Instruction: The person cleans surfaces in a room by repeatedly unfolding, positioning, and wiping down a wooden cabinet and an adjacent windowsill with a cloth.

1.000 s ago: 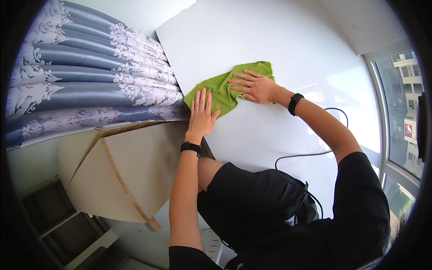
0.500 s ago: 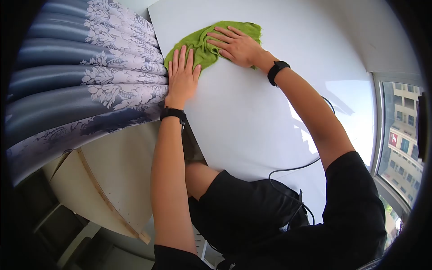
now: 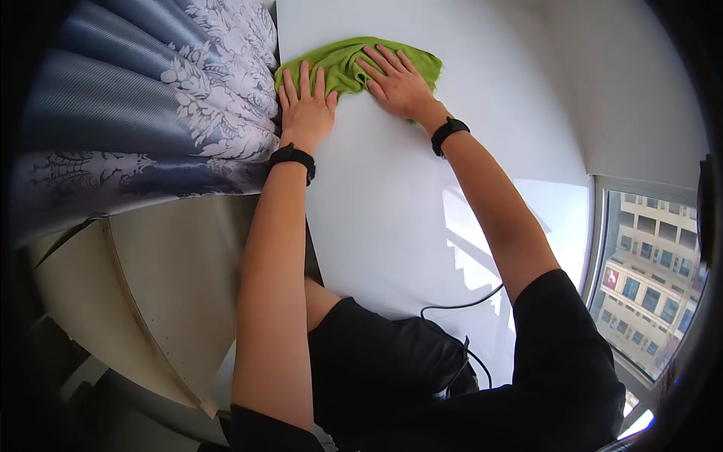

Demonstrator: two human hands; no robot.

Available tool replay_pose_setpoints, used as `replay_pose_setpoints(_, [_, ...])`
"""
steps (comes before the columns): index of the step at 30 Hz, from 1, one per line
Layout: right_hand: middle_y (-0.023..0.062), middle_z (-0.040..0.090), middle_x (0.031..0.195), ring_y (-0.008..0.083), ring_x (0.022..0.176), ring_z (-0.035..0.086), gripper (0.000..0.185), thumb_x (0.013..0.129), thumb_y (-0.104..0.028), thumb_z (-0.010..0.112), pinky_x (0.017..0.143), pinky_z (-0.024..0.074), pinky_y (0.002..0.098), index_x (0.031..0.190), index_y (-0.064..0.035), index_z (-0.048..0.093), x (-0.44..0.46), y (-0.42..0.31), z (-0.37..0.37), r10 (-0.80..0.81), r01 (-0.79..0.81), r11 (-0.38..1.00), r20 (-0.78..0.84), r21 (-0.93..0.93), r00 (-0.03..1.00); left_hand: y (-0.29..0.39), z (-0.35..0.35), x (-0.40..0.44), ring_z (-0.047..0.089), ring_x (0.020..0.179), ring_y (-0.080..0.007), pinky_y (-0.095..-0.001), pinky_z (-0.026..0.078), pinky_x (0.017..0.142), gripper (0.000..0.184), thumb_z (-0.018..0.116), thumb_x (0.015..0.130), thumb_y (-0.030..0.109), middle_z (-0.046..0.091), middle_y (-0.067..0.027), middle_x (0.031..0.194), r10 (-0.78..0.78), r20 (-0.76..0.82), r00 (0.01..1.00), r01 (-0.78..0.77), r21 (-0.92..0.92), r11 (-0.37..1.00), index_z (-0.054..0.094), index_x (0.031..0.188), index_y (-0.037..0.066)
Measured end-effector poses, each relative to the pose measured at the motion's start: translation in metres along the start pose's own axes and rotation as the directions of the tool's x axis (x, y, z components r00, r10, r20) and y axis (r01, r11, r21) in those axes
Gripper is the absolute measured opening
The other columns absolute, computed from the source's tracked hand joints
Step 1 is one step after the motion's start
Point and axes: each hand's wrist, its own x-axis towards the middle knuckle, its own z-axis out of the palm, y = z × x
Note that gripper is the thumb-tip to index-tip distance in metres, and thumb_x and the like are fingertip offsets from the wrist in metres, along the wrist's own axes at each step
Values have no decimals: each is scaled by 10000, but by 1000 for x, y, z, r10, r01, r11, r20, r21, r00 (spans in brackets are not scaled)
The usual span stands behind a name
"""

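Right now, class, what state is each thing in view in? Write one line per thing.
Green cloth: spread out, wrinkled.
Left hand: open, laid on the cloth, fingers spread.
Right hand: open, fingers spread on the cloth.
White surface: partly sunlit.
Curtain: gathered in folds.
Wristbands: both worn, one on each arm.
Cable: loosely curved.
Window: see-through; open or shut, cannot tell.

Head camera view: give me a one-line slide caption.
Left hand and right hand rest on a crumpled green cloth over a white surface beside a patterned curtain.
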Motion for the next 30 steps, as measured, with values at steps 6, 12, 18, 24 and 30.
replay_pose_setpoints(6, [89,272,1579,261,1474,203,542,1009,-363,342,1204,169,446,1493,-119,347,-20,-26,-20,-98,94,994,50,62,994,14,-13,-49,48,1487,-361,-540,121,1182,645,371,997,410,86,-117,1622,4,53,999,-1,-55,999,256,1522,52])
replay_pose_setpoints(12, [138,265,1574,274,1479,189,584,981,-319,412,1205,175,427,1471,-9,341,-58,-65,-37,-210,199,973,83,117,974,37,-31,-106,77,1490,-320,-442,142,1199,650,445,976,396,119,-130,1616,1,162,987,5,-38,999,324,1486,10])
replay_pose_setpoints(18, [145,245,1581,297,1480,178,619,942,-288,484,1200,181,441,1456,26,343,-115,-108,-49,-315,295,939,97,179,944,68,-40,-178,418,1325,-348,-375,409,1045,526,590,873,214,449,-234,1413,123,240,963,-157,126,980,516,1301,-83])
replay_pose_setpoints(24, [186,545,1262,368,1192,499,418,892,-141,588,983,435,440,1280,0,522,-178,-152,-63,-274,266,864,-44,427,961,41,-95,-254,671,887,-225,-322,547,739,129,619,815,129,702,-76,883,126,93,988,-136,106,985,741,828,88])
replay_pose_setpoints(30, [154,625,1099,358,1027,612,442,781,-66,649,812,530,449,1215,-63,570,-201,-180,-99,23,-23,906,7,422,1000,26,-172,-304,638,884,-191,-299,512,794,88,600,800,118,650,-34,844,425,-210,881,-379,227,897,680,764,117])
